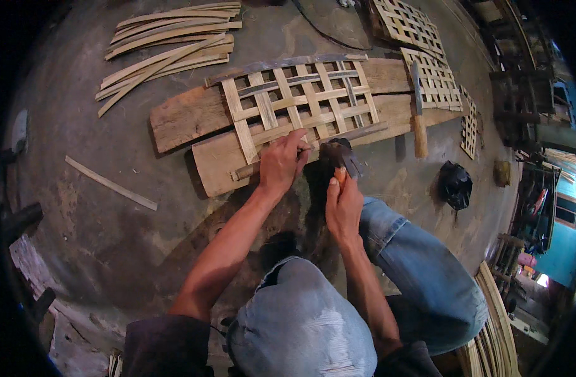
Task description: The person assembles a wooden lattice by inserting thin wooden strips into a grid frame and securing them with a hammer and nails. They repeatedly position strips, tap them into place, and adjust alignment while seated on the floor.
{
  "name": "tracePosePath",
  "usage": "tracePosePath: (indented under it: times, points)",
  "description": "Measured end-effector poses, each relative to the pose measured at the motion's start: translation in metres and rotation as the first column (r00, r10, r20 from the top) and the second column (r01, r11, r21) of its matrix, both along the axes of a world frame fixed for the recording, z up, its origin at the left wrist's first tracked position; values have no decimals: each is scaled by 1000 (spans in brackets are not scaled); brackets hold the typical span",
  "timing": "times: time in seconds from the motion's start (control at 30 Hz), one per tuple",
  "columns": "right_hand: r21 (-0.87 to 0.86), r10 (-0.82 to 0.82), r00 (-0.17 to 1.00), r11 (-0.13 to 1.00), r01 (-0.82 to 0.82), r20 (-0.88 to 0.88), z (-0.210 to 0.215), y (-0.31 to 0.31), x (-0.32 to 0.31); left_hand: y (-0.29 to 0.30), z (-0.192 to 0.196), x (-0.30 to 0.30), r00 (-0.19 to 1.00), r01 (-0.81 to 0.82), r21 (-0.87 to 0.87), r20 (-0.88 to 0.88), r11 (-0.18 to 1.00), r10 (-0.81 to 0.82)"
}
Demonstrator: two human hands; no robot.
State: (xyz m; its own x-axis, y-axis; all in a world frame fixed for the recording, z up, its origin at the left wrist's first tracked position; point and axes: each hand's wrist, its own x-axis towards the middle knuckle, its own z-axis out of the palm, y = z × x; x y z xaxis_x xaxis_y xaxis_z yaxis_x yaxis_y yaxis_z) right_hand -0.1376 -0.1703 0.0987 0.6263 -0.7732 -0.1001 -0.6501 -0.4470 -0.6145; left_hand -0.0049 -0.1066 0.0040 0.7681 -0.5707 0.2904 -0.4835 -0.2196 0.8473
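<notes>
A woven panel of flat bamboo strips (310,103) lies across two thick wooden planks (193,119), with a rod along its far edge and another along its near edge. Over the near rod, my left hand (281,160) is closed, its thumb and fingertips pinched together. Whatever they hold is too small to make out. My right hand (344,207) grips the orange handle of a hammer (342,157). The dark hammer head is just right of my left fingertips, close to the near rod.
A knife with a wooden handle (420,125) rests across the planks' right end. Finished-looking woven panels (432,81) lie beyond it. Bundles of bamboo strips (171,31) are at the far left, a loose strip (112,182) nearer. A black plastic bag (455,185) sits right.
</notes>
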Motion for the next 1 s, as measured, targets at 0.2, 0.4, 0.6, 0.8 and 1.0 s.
tracePosePath:
  times: [0.2,0.4,0.6,0.8,1.0]
  points:
    - [-19,64,997,998,-64,40,-6,-7,-8,0,8,2,998,50,9,50,999,-50]
    - [12,-16,997,1000,15,76,-16,-2,-6,-1,3,2,996,25,46,88,999,-29]
    - [-28,-213,947,974,226,239,-8,-23,23,1,4,1,999,19,56,41,998,-21]
    - [-154,-478,853,845,512,211,-47,-153,-17,-6,0,-1,1000,26,75,5,997,-27]
    - [-414,-387,905,863,289,-174,-107,-219,-102,-3,-1,0,996,19,54,88,998,-23]
